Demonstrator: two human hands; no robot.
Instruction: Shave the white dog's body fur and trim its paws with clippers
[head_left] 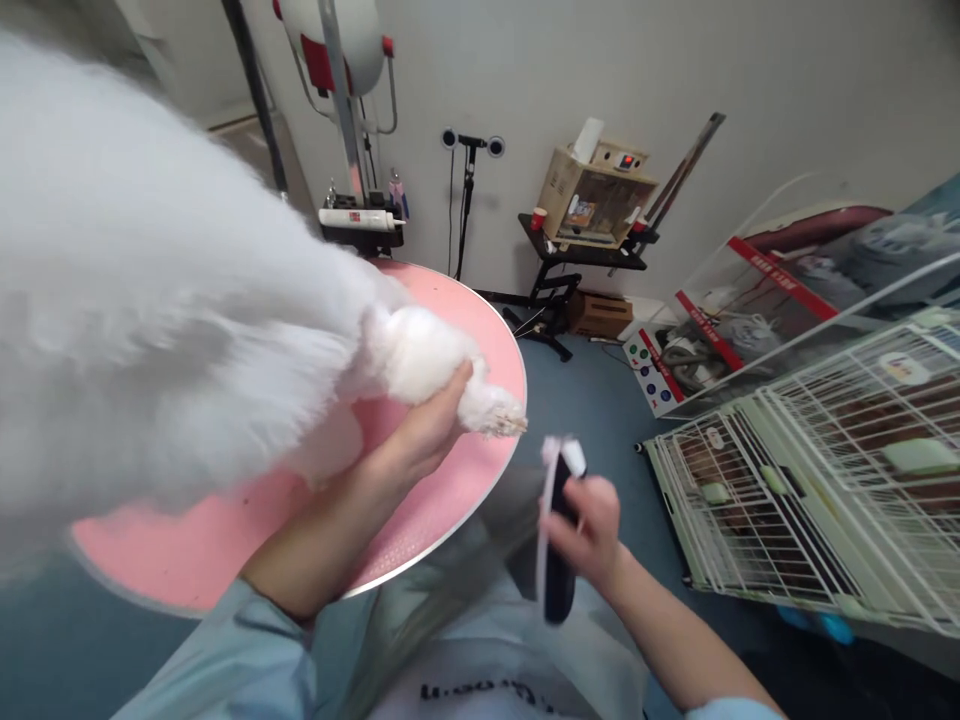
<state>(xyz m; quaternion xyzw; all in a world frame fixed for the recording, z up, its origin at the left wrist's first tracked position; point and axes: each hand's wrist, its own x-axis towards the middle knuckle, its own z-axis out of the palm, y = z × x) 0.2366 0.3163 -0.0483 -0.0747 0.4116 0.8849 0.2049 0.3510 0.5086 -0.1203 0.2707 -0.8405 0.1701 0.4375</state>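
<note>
The left hand (424, 432) closes its grip around the white dog's paw (491, 408), lifting it off the pink table (450, 500) so its underside faces the clipper (559, 530) gripped in the right hand (592, 530).

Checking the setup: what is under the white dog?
A round pink table lies under the white dog. The left hand holds its paw. The fur hides most of the tabletop.

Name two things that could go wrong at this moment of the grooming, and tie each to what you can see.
1. The left hand holds the dog's paw right at the pink table's rim; a sudden pull might take the leg over the edge.
2. The right hand holds the clipper close by, head up; a kick might strike it.
</note>
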